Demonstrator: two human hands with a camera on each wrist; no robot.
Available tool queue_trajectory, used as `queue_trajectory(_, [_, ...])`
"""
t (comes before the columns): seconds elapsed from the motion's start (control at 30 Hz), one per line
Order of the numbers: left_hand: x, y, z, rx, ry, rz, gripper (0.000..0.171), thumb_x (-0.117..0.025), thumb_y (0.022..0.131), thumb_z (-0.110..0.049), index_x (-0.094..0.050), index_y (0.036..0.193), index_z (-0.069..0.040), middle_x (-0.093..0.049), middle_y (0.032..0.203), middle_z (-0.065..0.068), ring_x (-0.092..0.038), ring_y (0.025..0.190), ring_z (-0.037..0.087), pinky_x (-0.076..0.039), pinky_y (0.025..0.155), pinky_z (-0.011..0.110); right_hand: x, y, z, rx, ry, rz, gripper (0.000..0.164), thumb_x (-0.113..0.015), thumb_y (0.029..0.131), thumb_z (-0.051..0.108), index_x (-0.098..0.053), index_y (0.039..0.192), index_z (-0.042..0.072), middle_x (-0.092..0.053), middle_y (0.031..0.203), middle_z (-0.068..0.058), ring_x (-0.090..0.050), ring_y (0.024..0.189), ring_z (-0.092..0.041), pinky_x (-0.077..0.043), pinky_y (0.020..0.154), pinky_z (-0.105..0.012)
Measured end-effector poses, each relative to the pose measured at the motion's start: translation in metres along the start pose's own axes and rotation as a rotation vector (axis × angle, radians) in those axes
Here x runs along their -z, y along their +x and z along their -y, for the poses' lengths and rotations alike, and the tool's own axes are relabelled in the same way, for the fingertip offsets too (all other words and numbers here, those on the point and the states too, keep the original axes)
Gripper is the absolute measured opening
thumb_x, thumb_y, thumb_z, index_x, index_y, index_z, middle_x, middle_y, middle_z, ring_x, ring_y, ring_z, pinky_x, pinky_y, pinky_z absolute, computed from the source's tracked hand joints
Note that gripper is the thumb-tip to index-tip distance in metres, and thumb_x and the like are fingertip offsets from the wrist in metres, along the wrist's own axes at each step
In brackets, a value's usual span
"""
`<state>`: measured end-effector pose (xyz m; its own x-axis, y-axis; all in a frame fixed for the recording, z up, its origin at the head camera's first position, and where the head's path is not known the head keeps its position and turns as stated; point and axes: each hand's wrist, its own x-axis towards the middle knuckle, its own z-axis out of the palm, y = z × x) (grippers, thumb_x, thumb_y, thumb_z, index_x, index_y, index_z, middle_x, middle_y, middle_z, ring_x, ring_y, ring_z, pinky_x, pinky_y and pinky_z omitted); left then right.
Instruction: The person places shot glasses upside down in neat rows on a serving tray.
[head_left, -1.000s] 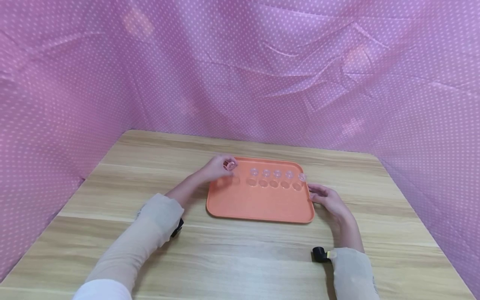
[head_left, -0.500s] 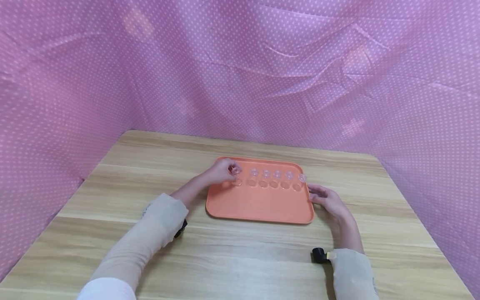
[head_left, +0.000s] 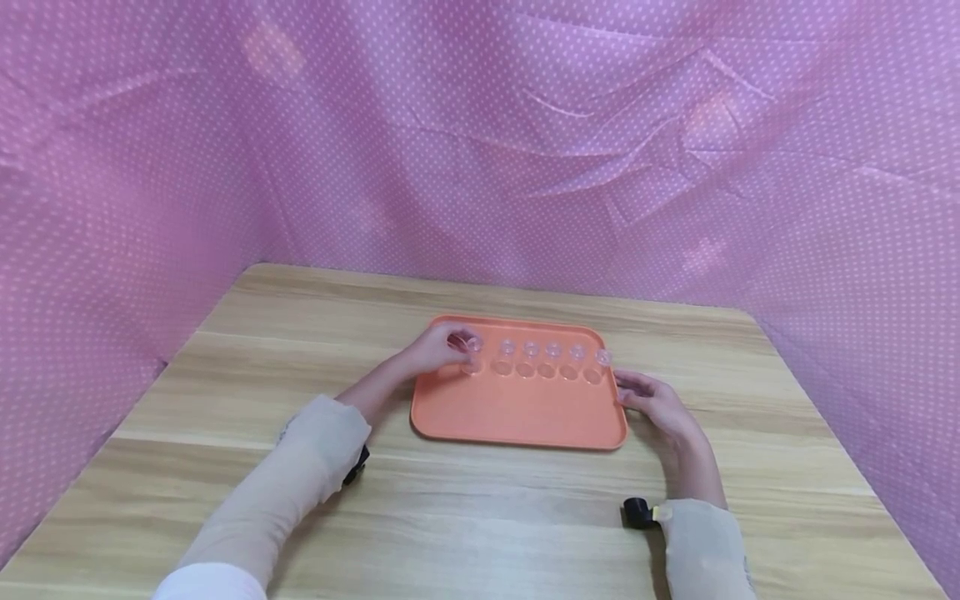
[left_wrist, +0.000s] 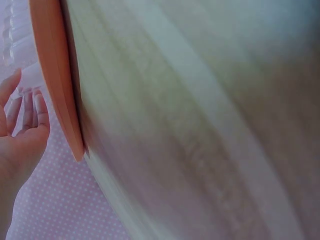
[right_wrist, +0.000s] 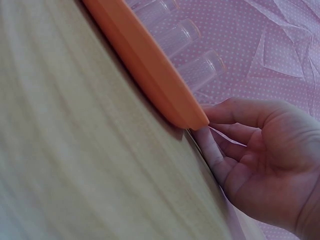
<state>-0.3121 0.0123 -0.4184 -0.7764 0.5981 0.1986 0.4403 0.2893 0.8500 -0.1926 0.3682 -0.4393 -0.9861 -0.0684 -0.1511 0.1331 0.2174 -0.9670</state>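
Observation:
At the tray's left end my left hand [head_left: 441,347] is curved around a clear cup [head_left: 474,343], which stands upright. In the left wrist view the thumb and fingers are spread apart beside the cup. To its right, several clear cups [head_left: 531,360] stand upright in a row on the orange tray [head_left: 517,412]. My right hand [right_wrist: 270,150] holds the tray's right edge, one finger on the rim and another at its underside. Between the two wrist views only parts of the tray and cups show.
The tray lies on a wood-grain table [head_left: 480,517]. A pink polka-dot cloth [head_left: 480,150] hangs behind and on both sides of the table. Small black devices [head_left: 638,512] sit at both wrists.
My left hand has carried the cup right and down to the tray, in line with the row, and its fingers have loosened. My right hand has stayed at the tray edge.

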Motion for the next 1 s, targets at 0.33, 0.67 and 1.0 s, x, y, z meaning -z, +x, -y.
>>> queue_trajectory(0.33, [-0.001, -0.001, 0.000, -0.067, -0.024, -0.002, 0.025, -0.065, 0.063, 0.004, -0.058, 0.087, 0.004, -0.057, 0.080, 0.013, -0.053, 0.073, 0.023, -0.044, 0.067, 0.027, -0.003, -0.001, 0.001, 0.008, -0.009, -0.005, 0.046, -0.053, 0.078, 0.009, -0.037, 0.121, 0.001, -0.041, 0.118, -0.015, -0.044, 0.100, -0.019, -0.035, 0.082, -0.021])
queue_trajectory(0.67, [0.004, -0.004, -0.005, -0.084, -0.023, 0.009, 0.027, -0.064, 0.064, 0.004, -0.055, 0.089, 0.008, -0.055, 0.080, 0.016, -0.053, 0.072, 0.024, -0.045, 0.066, 0.027, -0.005, 0.003, 0.002, 0.014, -0.017, -0.016, 0.044, -0.053, 0.078, 0.009, -0.038, 0.120, 0.002, -0.042, 0.117, -0.014, -0.044, 0.100, -0.019, -0.033, 0.084, -0.023])
queue_trajectory(1.0, [0.009, -0.010, -0.021, -0.016, -0.098, 0.054, 0.040, -0.064, 0.064, 0.006, -0.049, 0.101, 0.012, -0.051, 0.092, 0.025, -0.051, 0.080, 0.035, -0.044, 0.072, 0.032, -0.003, 0.002, 0.003, 0.030, -0.025, -0.005, 0.046, -0.052, 0.079, 0.009, -0.036, 0.121, -0.001, -0.040, 0.118, -0.017, -0.044, 0.100, -0.021, -0.036, 0.080, -0.019])
